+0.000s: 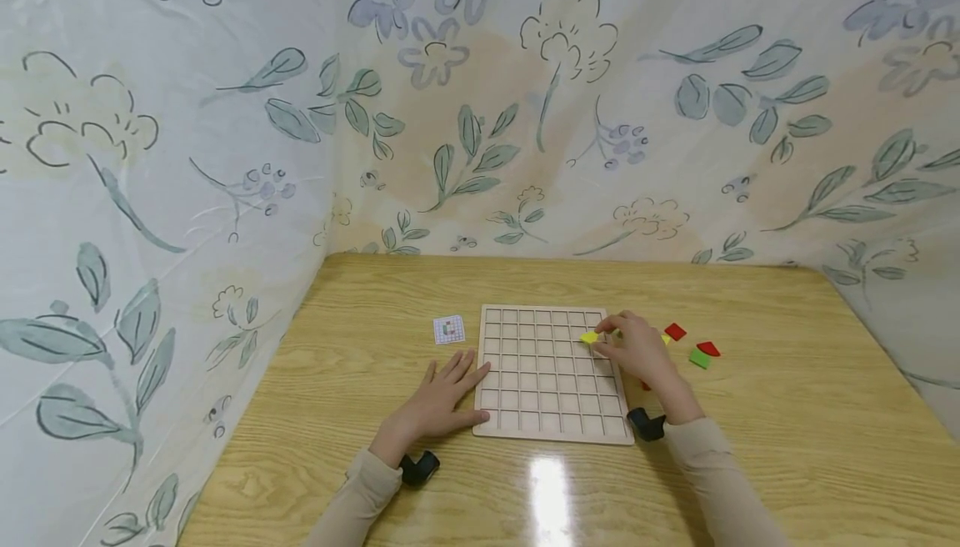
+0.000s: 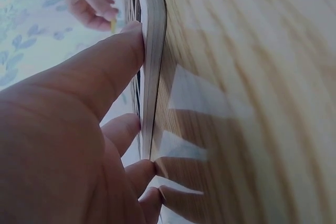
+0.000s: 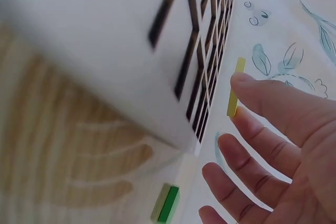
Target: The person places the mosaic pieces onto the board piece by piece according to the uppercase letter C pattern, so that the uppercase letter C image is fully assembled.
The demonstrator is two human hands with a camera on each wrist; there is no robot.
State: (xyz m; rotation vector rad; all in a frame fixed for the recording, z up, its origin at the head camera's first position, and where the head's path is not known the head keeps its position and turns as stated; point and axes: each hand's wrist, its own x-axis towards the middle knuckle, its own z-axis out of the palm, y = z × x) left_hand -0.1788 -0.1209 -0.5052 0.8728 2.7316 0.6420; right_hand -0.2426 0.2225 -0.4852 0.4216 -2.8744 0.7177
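A light wooden grid board (image 1: 528, 380) lies on the table, its squares divided by thin lines. My left hand (image 1: 442, 401) rests at the board's left edge with fingers spread; thumb and index finger touch the board. In the left wrist view, that thumb (image 2: 123, 40) lies against the edge. My right hand (image 1: 637, 347) is over the board's upper right part and pinches a yellow tile (image 1: 589, 338) between thumb and index finger. The right wrist view shows the thin yellow tile (image 3: 236, 87) held above the board, the other fingers loosely bent.
Right of the board lie a red square tile (image 1: 675, 332), a red curved-edge tile (image 1: 708, 349) and a green tile (image 1: 700, 358). Another yellow piece (image 1: 665, 339) shows partly behind the right hand. A small printed pattern card (image 1: 449, 329) lies left of the board. Floral cloth (image 1: 480, 155) hangs behind the table.
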